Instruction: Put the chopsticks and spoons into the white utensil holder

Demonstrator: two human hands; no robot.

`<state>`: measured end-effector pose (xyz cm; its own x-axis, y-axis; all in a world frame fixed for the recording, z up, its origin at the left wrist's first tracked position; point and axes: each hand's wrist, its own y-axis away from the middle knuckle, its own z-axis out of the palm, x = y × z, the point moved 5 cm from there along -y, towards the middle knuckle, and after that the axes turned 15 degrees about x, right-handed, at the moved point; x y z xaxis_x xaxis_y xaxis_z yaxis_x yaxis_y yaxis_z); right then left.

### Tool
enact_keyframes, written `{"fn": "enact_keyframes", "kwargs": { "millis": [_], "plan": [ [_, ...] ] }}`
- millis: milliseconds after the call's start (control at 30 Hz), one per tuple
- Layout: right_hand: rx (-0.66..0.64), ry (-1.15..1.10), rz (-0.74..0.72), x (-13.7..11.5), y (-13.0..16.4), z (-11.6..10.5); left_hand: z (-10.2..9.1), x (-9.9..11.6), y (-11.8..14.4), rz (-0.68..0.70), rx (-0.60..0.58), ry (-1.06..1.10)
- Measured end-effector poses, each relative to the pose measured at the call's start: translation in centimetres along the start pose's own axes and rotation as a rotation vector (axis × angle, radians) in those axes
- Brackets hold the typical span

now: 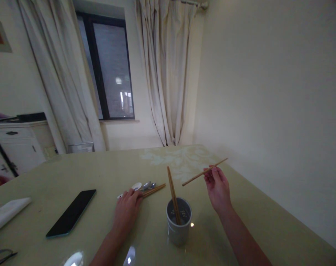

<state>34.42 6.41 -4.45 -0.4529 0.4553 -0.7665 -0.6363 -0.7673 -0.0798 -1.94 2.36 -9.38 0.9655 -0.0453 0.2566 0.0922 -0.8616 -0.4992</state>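
My right hand (219,186) is raised above the table, right of the grey holder, with its fingers pinched on a wooden chopstick (194,179). The stick slants up to the right. My left hand (128,205) rests low on the tabletop, fingers curled over the near ends of several wooden chopsticks (155,189); its grip underneath is partly hidden. Beyond its fingers lie a white spoon (137,186) and shiny metal spoons (147,185). Between my hands stands a grey cylindrical holder (179,234) with holes in its bottom. Wooden chopsticks (172,186) lean upright inside it.
A dark phone (72,213) lies flat on the glossy table (101,170) to the left. Farther left are a white object (9,214) and a dark strap or cable (2,254). A wall (273,111) runs along the table's right side.
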Motion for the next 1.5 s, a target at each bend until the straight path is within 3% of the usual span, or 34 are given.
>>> {"fn": "enact_keyframes", "kwargs": {
  "millis": [167,367,567,733,900,1033,1133,1267,1400,1500],
  "plan": [
    [-0.163,-0.009,0.09,0.0,2.0,1.1,0.2,0.3,0.0,0.004,-0.046,-0.005],
    [-0.508,0.298,0.015,1.0,5.7,3.5,0.1,0.3,0.0,-0.006,-0.058,0.015],
    [-0.54,0.55,0.047,4.7,5.2,2.4,0.3,0.1,0.1,-0.016,-0.048,0.068],
    [-0.627,0.651,0.177,8.0,6.9,2.1,0.8,2.5,0.9,-0.033,0.02,0.435],
    [-0.718,0.55,0.261,7.8,8.9,2.9,1.8,5.7,2.2,-0.068,-0.057,0.74],
    [-0.699,0.486,0.327,7.6,9.1,3.2,1.5,6.6,2.4,-0.061,-0.06,0.797],
    [-0.637,0.443,0.268,7.3,8.3,3.4,0.3,6.5,2.0,-0.067,0.024,0.812],
    [-0.357,0.347,0.094,5.0,5.0,2.8,-2.1,6.4,1.8,-0.083,0.185,0.855],
    [-0.114,0.174,-0.066,1.1,1.2,1.1,-3.6,7.0,2.2,-0.091,0.16,0.912],
    [-0.052,0.038,-0.056,-0.7,0.1,0.4,-4.3,7.9,2.6,-0.053,0.149,0.956]
  ]
}}
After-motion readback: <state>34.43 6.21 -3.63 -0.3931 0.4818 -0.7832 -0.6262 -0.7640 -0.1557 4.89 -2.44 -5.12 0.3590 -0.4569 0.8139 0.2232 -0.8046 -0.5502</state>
